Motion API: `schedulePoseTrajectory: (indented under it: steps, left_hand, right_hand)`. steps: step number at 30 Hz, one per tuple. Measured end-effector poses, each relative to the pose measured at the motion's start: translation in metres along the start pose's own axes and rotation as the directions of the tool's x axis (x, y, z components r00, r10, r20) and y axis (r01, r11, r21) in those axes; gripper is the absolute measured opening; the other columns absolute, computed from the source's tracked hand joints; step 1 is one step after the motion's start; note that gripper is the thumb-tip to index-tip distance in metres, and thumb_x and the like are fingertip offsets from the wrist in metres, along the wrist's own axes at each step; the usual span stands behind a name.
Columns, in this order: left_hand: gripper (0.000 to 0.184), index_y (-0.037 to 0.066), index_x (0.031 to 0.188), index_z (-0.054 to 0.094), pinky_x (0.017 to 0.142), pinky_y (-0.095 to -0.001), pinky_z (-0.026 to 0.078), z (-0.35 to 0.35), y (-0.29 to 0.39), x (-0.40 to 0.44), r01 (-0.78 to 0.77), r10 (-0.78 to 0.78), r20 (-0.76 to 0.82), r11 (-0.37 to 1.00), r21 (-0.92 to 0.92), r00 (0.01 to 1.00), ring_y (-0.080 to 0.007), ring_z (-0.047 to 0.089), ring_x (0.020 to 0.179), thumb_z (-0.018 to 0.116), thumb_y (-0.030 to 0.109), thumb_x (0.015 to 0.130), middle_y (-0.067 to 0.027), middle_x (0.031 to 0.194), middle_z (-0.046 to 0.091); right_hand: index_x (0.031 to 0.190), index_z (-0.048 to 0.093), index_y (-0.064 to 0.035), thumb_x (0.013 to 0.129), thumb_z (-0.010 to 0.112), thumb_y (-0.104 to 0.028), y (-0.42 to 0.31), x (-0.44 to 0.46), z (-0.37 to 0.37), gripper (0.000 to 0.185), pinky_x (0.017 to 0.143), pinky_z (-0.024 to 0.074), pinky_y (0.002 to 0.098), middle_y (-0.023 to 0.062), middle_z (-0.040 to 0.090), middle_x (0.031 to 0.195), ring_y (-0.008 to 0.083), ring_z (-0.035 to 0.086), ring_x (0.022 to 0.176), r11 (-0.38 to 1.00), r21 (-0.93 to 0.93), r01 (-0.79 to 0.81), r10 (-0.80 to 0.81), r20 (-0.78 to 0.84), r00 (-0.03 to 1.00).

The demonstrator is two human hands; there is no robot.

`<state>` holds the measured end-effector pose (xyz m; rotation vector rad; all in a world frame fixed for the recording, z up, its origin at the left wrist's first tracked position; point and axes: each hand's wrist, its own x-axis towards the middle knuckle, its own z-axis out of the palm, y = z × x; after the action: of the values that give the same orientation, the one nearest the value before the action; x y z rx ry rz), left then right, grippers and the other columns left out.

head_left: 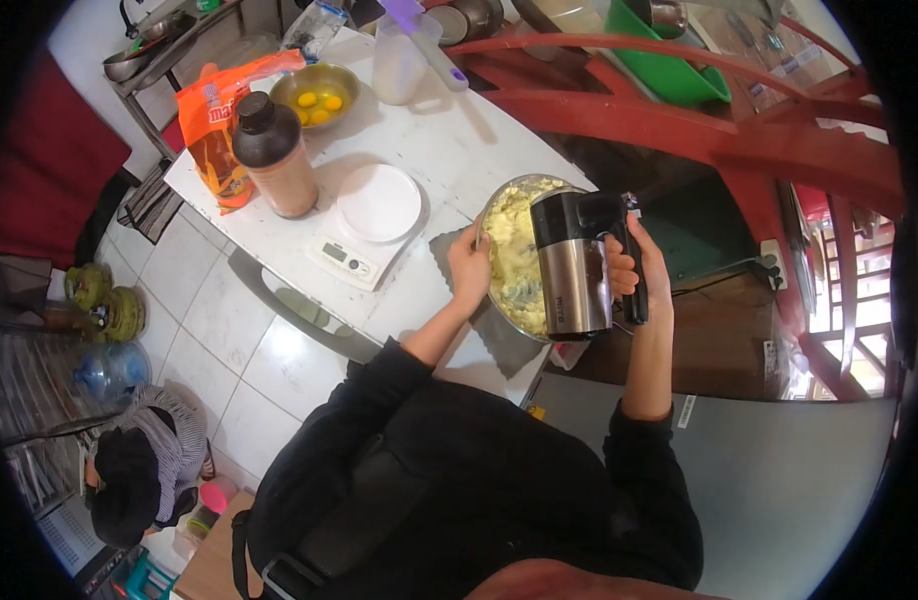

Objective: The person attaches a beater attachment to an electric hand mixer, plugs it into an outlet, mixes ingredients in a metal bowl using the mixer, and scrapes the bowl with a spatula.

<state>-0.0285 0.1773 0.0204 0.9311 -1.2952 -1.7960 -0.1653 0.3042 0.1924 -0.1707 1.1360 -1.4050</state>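
Note:
My right hand [647,262] is wrapped round the black handle of a silver-and-black hand mixer [576,285]. The mixer is held over a metal mixing bowl [492,290] and hides part of it; its beaters cannot be made out. Pale yellow, lumpy batter [512,235] coats the bowl's inside. With fingers at the rim, my left hand [469,265] grips the bowl's left side. Beneath the bowl lies a grey mat [514,348] at the table's edge. A white digital kitchen scale [377,215] is left of the bowl.
On the white table [479,130] stand a dark-lidded bottle [279,170], an orange packet [214,120], a bowl with several egg yolks [349,85] and a plastic jug [399,65] with a purple-handled spatula [424,45]. A cord runs to a wall socket [771,262]. Another person [144,460] is at lower left.

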Motion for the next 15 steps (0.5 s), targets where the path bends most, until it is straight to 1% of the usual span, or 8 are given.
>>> schedulePoseTrajectory:
  steps: [4, 6, 9, 12, 13, 14, 15]
  left_hand:
    - [0.032, 0.0, 0.112, 0.051, 0.073, -0.0264, 0.041, -0.001, 0.002, 0.0, 0.022, -0.021, -0.011, 0.995, 0.095, 1.0, -0.0151, 0.053, 0.075, 0.047, 0.005, 0.081, -0.0168, 0.09, 0.062]
    - [0.032, -0.001, 0.112, 0.051, 0.073, -0.0264, 0.041, -0.001, 0.003, -0.001, 0.026, -0.025, -0.005, 0.997, 0.068, 1.0, -0.015, 0.053, 0.074, 0.047, 0.005, 0.081, -0.0166, 0.089, 0.062]
    - [0.032, -0.001, 0.112, 0.051, 0.073, -0.0262, 0.04, -0.002, 0.0, 0.002, 0.022, -0.023, 0.015, 0.999, 0.043, 1.0, -0.0144, 0.053, 0.075, 0.047, 0.005, 0.081, -0.0159, 0.089, 0.062]
    - [0.032, 0.0, 0.113, 0.051, 0.074, -0.0261, 0.04, -0.001, -0.001, 0.002, 0.001, -0.001, 0.028, 1.0, -0.001, 1.0, -0.0139, 0.054, 0.077, 0.047, 0.005, 0.082, -0.0149, 0.09, 0.062]
    - [0.032, 0.0, 0.113, 0.051, 0.074, -0.0261, 0.041, -0.001, 0.0, 0.001, -0.008, 0.009, 0.026, 1.0, -0.019, 1.0, -0.0138, 0.054, 0.077, 0.047, 0.005, 0.082, -0.0145, 0.09, 0.062]
    - [0.032, 0.001, 0.113, 0.051, 0.074, -0.0262, 0.041, -0.002, -0.001, 0.002, -0.017, 0.018, 0.029, 1.0, -0.015, 0.999, -0.0139, 0.054, 0.078, 0.047, 0.005, 0.082, -0.0144, 0.091, 0.062]
    - [0.032, 0.001, 0.113, 0.051, 0.074, -0.0262, 0.041, -0.002, -0.002, 0.002, -0.026, 0.026, 0.029, 1.0, -0.012, 0.999, -0.014, 0.054, 0.078, 0.047, 0.005, 0.082, -0.0142, 0.091, 0.062]
  right_hand:
    - [0.069, 0.044, -0.0088, 0.086, 0.041, -0.048, 0.002, -0.003, -0.003, 0.043, 0.028, 0.0258, 0.0177, -0.0044, 0.034, 0.047, 0.0046, 0.03, 0.031, 0.99, 0.135, -0.049, 0.049, 0.003, 0.999]
    - [0.068, 0.044, -0.0089, 0.086, 0.04, -0.049, 0.006, -0.007, -0.008, 0.044, 0.027, 0.0259, 0.0179, -0.0041, 0.035, 0.047, 0.0046, 0.03, 0.031, 0.984, 0.171, -0.045, 0.045, 0.002, 0.999]
    - [0.069, 0.041, -0.0075, 0.087, 0.037, -0.048, 0.014, -0.017, -0.003, 0.044, 0.026, 0.0294, 0.0188, -0.0032, 0.036, 0.045, 0.0053, 0.032, 0.029, 0.958, 0.285, -0.006, 0.0, 0.019, 1.0]
    - [0.071, 0.041, -0.008, 0.086, 0.036, -0.051, 0.028, -0.015, 0.005, 0.046, 0.026, 0.0292, 0.0193, -0.0029, 0.036, 0.045, 0.0063, 0.032, 0.029, 0.997, 0.055, 0.056, -0.053, -0.045, 0.998]
    - [0.072, 0.042, -0.0083, 0.086, 0.034, -0.054, 0.031, -0.013, 0.011, 0.048, 0.026, 0.0289, 0.0198, -0.0025, 0.036, 0.045, 0.0073, 0.032, 0.028, 0.999, 0.005, 0.042, -0.042, -0.051, 0.998]
    - [0.073, 0.042, -0.008, 0.086, 0.034, -0.054, 0.033, -0.01, 0.017, 0.049, 0.026, 0.0285, 0.0199, -0.0022, 0.035, 0.045, 0.0076, 0.032, 0.029, 0.997, -0.057, 0.054, -0.056, -0.023, 0.998]
    - [0.072, 0.042, -0.008, 0.085, 0.034, -0.054, 0.034, -0.007, 0.02, 0.049, 0.026, 0.0283, 0.0198, -0.0021, 0.035, 0.045, 0.0075, 0.032, 0.029, 0.995, -0.076, 0.07, -0.072, -0.027, 0.997]
